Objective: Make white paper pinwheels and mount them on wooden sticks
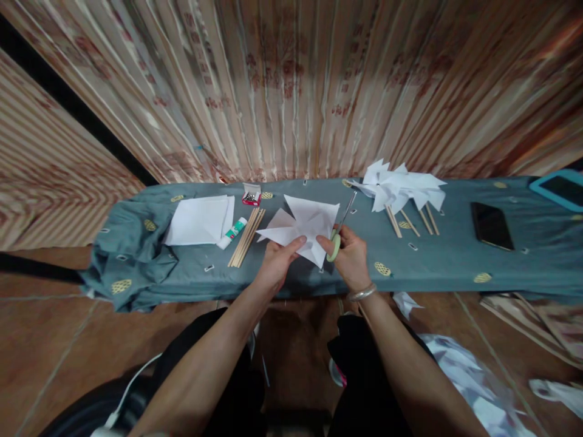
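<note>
A white sheet of paper (314,217), cut in from its corners so that pointed flaps stand out, is held over the cloth-covered bench. My left hand (279,261) pinches its lower part, thumb on top. My right hand (350,254) is closed round scissors (336,246) with pale green handles, their blades pointing up and away beside the paper. The right thumb also presses on the paper's lower right part. Left of the paper lie several wooden sticks (246,238), a glue stick (232,233) and a small red box of metal pins (251,195).
A stack of white paper (198,220) lies at the left. Paper pinwheels on sticks (401,187) are piled at the back right, with a black phone (492,226) and a blue-edged device (560,187) beyond. A curtain (291,91) hangs behind; paper scraps (460,364) lie on the floor.
</note>
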A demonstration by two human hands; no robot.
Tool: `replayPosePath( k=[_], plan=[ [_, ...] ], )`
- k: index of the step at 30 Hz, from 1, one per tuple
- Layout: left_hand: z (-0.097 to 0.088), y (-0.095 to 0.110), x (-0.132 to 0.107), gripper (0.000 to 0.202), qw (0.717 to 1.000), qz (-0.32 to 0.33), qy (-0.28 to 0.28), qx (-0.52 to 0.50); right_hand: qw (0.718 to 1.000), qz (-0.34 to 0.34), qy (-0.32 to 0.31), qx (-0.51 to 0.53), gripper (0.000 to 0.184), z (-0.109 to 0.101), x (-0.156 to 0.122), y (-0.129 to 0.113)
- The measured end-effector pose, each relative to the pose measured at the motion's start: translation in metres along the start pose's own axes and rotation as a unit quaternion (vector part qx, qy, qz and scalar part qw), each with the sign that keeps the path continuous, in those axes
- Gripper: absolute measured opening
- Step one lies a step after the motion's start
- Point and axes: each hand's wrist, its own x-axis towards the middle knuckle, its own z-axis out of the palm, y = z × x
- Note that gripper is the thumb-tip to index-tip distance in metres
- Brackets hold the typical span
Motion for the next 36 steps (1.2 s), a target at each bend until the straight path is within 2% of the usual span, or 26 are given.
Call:
replayPosePath(
  k=[5,8,13,16,23,28,36],
  plan=[
    [-0.01,0.003,0.015,0.055,0.991,0.094,0.088,0.036,0.997,0.01,-0.072,0.009,0.048,0.005,-0.006,-0.003],
    [-0.022,0.012,0.025,0.054,0.974,0.154,0.132,0.101,0.987,0.037,-0.155,-0.009,0.05,0.002,-0.012,-0.007],
    [-0.034,0.029,0.032,0.054,0.946,0.22,0.154,0.179,0.935,0.088,-0.339,-0.049,0.052,-0.001,-0.023,-0.006],
    [-0.035,0.033,0.031,0.056,0.94,0.236,0.151,0.194,0.913,0.1,-0.392,-0.051,0.053,0.0,-0.028,-0.002],
    [-0.032,0.032,0.024,0.062,0.947,0.212,0.136,0.198,0.911,0.077,-0.397,-0.08,0.047,0.0,-0.028,0.002],
    [-0.032,0.028,0.021,0.063,0.951,0.195,0.124,0.208,0.91,0.071,-0.398,-0.09,0.051,0.0,-0.028,0.001],
    [-0.025,0.03,0.016,0.061,0.958,0.169,0.127,0.195,0.916,0.07,-0.39,-0.068,0.048,-0.001,-0.028,0.002]
  ],
)
